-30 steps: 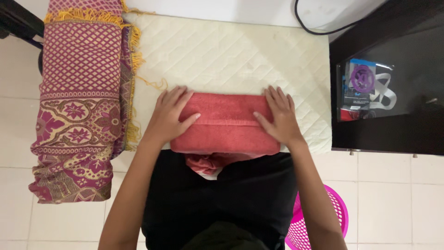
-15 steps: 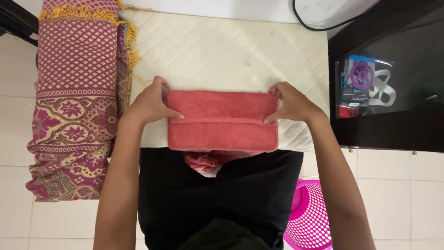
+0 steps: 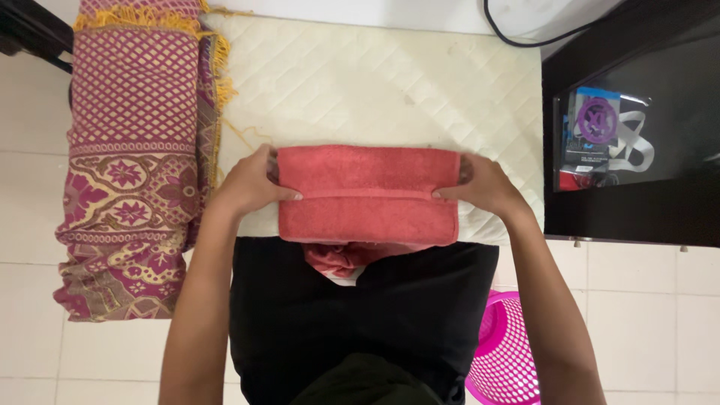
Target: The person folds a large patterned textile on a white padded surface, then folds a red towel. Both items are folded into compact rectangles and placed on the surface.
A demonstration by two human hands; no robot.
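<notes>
Folded red towel (image 3: 367,193) sits at frame centre on the near edge of the cream quilted pad (image 3: 375,90), long side running 9 to 3 o'clock. A fold seam crosses it lengthwise about mid-height.

Left hand (image 3: 251,186) at the towel's 9 o'clock end: thumb on top along the seam, fingers wrapped around the end, pinching the folded layers. Right hand (image 3: 486,185) mirrors it at the 3 o'clock end, thumb on top at the seam, fingers curled under the edge, same pinch. Both hands touching the towel, both clamped on it.

Loose reddish cloth (image 3: 337,259) hangs from under the towel at 6 o'clock, against the person's black shirt (image 3: 360,315).

At 9 o'clock of the pad: magenta-and-gold patterned blanket (image 3: 131,150) with yellow fringe, draped off the edge, touching the pad's side.

At 3 o'clock: dark cabinet (image 3: 637,202) with a glass front and a blue-purple packet (image 3: 596,127) behind the glass. Black cable (image 3: 525,37) at 1 o'clock. Pink mesh basket (image 3: 506,352) on the tiled floor at 5 o'clock, just beside the right forearm.
</notes>
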